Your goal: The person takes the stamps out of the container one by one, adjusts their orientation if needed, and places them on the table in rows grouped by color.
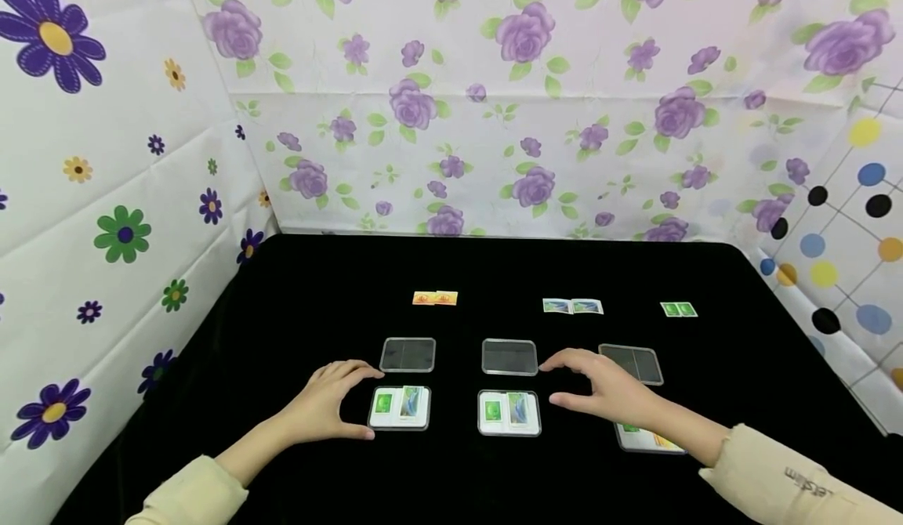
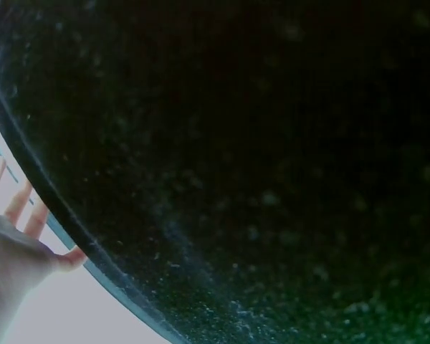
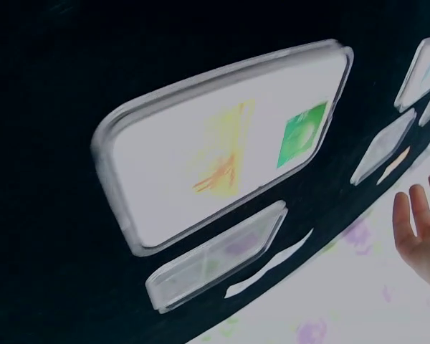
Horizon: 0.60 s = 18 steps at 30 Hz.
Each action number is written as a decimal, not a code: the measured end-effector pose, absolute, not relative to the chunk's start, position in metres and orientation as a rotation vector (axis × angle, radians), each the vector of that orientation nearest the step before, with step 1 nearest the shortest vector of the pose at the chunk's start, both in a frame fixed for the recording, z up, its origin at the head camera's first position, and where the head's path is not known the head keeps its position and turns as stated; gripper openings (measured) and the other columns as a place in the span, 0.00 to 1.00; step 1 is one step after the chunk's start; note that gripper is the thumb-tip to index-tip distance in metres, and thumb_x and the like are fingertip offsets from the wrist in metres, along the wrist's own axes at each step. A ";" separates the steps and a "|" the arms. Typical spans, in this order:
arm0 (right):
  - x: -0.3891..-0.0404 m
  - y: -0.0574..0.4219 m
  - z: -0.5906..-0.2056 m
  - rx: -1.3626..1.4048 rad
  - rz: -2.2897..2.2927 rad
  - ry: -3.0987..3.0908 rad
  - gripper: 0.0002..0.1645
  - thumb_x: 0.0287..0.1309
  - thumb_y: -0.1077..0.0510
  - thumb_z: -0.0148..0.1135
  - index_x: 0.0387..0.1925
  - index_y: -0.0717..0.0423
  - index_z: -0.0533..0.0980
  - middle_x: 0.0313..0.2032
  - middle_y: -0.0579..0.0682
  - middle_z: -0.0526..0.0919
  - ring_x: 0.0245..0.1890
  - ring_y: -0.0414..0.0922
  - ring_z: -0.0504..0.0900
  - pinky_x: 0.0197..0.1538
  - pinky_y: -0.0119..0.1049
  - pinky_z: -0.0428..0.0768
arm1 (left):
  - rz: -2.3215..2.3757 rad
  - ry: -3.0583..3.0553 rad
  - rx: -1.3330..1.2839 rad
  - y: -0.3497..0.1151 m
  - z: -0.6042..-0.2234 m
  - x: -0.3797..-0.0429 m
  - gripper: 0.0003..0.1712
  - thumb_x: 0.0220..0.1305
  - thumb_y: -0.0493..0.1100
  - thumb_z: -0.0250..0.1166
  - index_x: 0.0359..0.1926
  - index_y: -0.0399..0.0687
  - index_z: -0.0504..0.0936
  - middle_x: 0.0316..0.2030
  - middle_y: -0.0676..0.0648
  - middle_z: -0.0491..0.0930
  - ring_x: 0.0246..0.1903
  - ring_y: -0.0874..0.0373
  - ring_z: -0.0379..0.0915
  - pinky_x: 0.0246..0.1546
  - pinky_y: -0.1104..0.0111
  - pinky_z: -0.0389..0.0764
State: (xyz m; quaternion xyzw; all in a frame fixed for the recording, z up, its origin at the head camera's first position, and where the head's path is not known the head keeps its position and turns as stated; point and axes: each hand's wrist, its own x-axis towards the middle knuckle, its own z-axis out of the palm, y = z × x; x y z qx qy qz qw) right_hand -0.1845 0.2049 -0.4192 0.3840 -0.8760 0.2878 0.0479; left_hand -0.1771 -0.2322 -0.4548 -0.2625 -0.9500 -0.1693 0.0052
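Observation:
My left hand (image 1: 320,403) is at the left side of a clear case (image 1: 399,428) with a white inside, its fingertips and thumb close to the case's left corners. Inside lie a small green stamp (image 1: 383,403) and a blue-green one (image 1: 412,402). My right hand (image 1: 610,388) hovers to the right of a matching middle case (image 1: 509,432), thumb and index finger apart, with nothing between them. That case also bears a green and a blue-green stamp. A third case (image 3: 165,193), partly hidden by my right forearm in the head view, contains a yellow-orange stamp and a green one.
Behind the cases lie three transparent lids (image 1: 408,355), the right one partly covered by my right hand. Farther back are pairs of stamps: orange (image 1: 434,298), blue-green (image 1: 573,305) and green (image 1: 679,309). Floral cloth walls (image 1: 437,172) surround the black tabletop (image 1: 339,274).

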 end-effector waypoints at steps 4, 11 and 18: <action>-0.184 0.194 -0.421 1.184 0.940 -2.644 0.21 0.56 0.52 0.65 0.50 0.54 0.75 0.49 0.45 0.80 0.49 0.46 0.78 0.49 0.43 0.78 | -0.513 -2.981 -0.814 -0.231 -0.454 -0.177 0.45 0.36 0.67 0.74 0.58 0.58 0.73 0.58 0.48 0.72 0.59 0.43 0.65 0.55 0.36 0.62; -0.185 0.180 -0.422 1.207 1.013 -2.575 0.22 0.54 0.55 0.67 0.50 0.56 0.75 0.49 0.46 0.80 0.50 0.45 0.78 0.49 0.45 0.79 | -0.512 -2.994 -0.802 -0.229 -0.452 -0.176 0.43 0.37 0.66 0.74 0.56 0.59 0.74 0.58 0.47 0.72 0.59 0.42 0.65 0.56 0.35 0.61; -0.182 0.169 -0.425 1.149 1.040 -2.605 0.25 0.56 0.54 0.66 0.54 0.53 0.73 0.54 0.47 0.76 0.55 0.47 0.73 0.53 0.44 0.77 | -0.486 -2.997 -0.811 -0.229 -0.450 -0.176 0.40 0.36 0.66 0.74 0.53 0.60 0.76 0.57 0.47 0.72 0.58 0.43 0.67 0.54 0.36 0.63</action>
